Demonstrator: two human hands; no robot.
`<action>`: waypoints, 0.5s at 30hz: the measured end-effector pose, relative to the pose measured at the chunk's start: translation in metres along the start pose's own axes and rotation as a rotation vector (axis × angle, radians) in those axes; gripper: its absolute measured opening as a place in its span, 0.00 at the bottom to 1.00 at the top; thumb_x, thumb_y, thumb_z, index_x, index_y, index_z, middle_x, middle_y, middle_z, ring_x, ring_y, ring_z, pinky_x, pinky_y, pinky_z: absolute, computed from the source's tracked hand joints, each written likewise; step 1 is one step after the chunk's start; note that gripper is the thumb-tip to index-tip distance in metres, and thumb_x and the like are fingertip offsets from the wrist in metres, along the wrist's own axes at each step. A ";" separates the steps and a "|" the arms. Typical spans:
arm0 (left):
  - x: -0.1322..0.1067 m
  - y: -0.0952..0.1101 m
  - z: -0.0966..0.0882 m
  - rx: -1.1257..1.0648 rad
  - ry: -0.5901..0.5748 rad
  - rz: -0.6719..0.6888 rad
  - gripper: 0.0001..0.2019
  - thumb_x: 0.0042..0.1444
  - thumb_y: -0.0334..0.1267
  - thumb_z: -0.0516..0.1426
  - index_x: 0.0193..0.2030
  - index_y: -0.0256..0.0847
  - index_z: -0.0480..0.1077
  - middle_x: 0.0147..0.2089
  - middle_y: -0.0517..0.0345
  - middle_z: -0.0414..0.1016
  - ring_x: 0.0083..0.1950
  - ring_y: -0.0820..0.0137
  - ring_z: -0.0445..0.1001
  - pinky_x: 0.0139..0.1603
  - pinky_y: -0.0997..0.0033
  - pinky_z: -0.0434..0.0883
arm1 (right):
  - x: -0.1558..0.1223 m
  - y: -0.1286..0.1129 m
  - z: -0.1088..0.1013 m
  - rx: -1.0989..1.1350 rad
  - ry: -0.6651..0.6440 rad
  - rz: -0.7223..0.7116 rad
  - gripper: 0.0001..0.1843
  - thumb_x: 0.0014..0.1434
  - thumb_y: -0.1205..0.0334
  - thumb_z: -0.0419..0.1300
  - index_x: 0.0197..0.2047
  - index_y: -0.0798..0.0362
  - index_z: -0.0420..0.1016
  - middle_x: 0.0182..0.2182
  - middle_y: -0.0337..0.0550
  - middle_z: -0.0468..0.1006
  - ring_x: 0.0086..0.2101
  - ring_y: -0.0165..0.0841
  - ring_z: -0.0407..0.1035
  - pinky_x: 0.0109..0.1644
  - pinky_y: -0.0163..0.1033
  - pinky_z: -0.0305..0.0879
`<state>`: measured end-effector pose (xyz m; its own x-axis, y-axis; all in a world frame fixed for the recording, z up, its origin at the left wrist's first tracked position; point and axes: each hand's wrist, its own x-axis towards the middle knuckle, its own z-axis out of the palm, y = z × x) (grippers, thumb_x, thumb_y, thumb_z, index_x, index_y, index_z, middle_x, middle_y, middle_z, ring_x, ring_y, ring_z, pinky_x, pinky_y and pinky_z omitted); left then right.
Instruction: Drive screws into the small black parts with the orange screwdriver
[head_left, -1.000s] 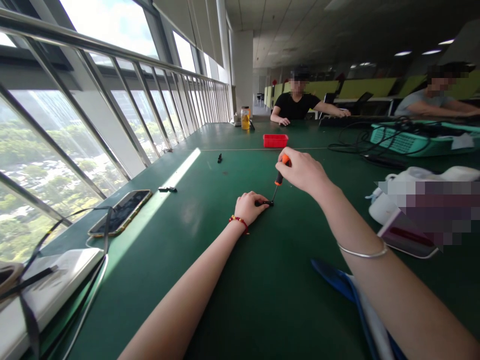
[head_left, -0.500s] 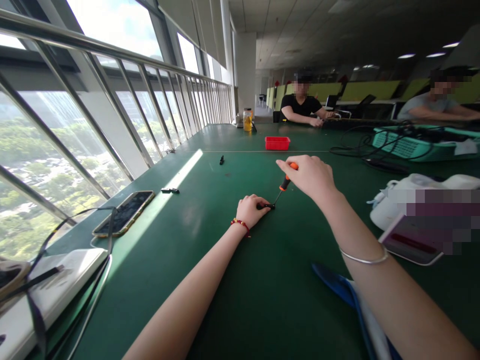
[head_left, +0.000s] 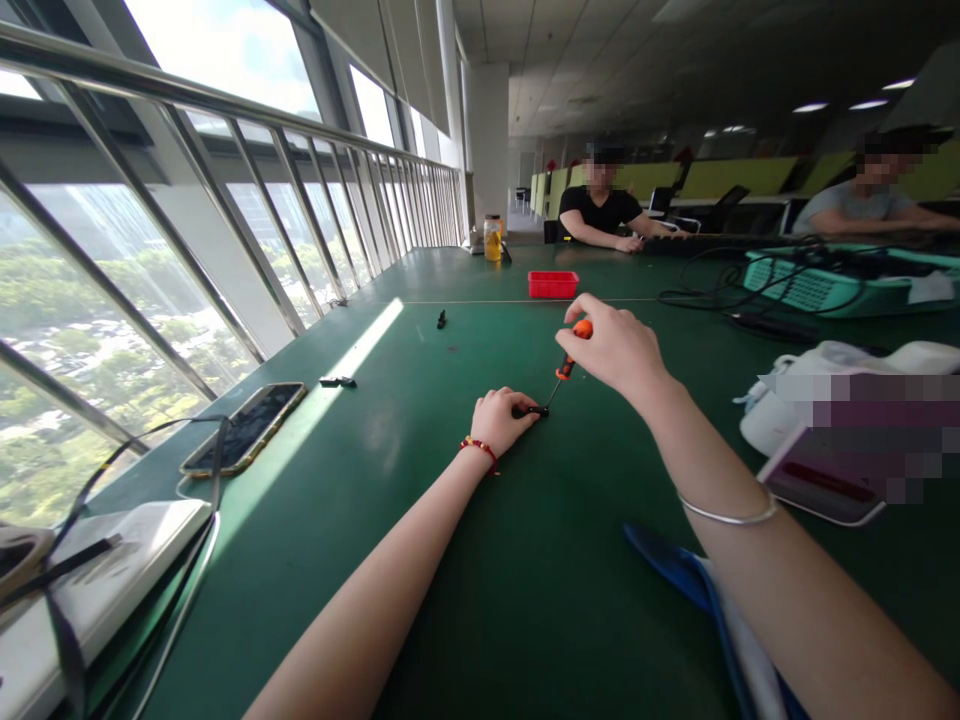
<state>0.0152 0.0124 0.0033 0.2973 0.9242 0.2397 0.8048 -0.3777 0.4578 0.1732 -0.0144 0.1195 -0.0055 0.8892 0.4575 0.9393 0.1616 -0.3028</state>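
Note:
My left hand [head_left: 501, 422] pinches a small black part [head_left: 534, 411] against the green table [head_left: 420, 470]. Above and to the right, my right hand [head_left: 616, 348] has its fingers round the top of a screwdriver [head_left: 568, 366] with an orange and black handle. The screwdriver leans, and the tip of its thin shaft meets the right end of the black part. Any screw under the tip is too small to make out. Two more small black pieces lie farther off, one [head_left: 441, 319] beyond my left hand and another [head_left: 338, 382] in the sunlit strip.
A red box [head_left: 553, 285] stands ahead, with a jar of yellow liquid [head_left: 493, 240] behind it. To the left lie a phone [head_left: 246, 428] and cables. At right are a teal basket [head_left: 825, 288] and a white bag [head_left: 787, 400]. Two people sit at the far side.
My right hand's fingers have loosened and shifted on the screwdriver's handle, with the forefinger lifted. My left hand and the black part have stayed in place.

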 end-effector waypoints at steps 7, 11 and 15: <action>0.000 -0.001 0.000 0.007 0.007 0.006 0.09 0.53 0.43 0.57 0.39 0.47 0.76 0.40 0.59 0.74 0.44 0.64 0.70 0.47 0.63 0.65 | 0.000 0.001 -0.001 -0.026 -0.038 0.010 0.22 0.58 0.44 0.45 0.27 0.49 0.71 0.23 0.43 0.72 0.26 0.36 0.65 0.27 0.38 0.51; 0.000 -0.001 0.001 0.005 0.009 0.011 0.09 0.52 0.43 0.58 0.39 0.47 0.76 0.39 0.59 0.74 0.44 0.64 0.70 0.48 0.63 0.66 | 0.000 0.001 0.000 0.018 -0.006 0.002 0.13 0.53 0.54 0.52 0.40 0.48 0.69 0.29 0.42 0.75 0.27 0.36 0.65 0.28 0.36 0.51; 0.001 -0.002 0.002 0.003 0.013 0.019 0.09 0.52 0.43 0.57 0.39 0.48 0.76 0.39 0.59 0.75 0.44 0.64 0.70 0.47 0.63 0.66 | 0.001 0.000 0.002 0.012 -0.026 0.014 0.16 0.55 0.47 0.49 0.35 0.48 0.68 0.26 0.42 0.74 0.26 0.35 0.64 0.27 0.36 0.50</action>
<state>0.0146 0.0142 0.0007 0.3060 0.9159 0.2597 0.8004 -0.3952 0.4507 0.1727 -0.0130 0.1181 -0.0015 0.9020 0.4317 0.9350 0.1544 -0.3193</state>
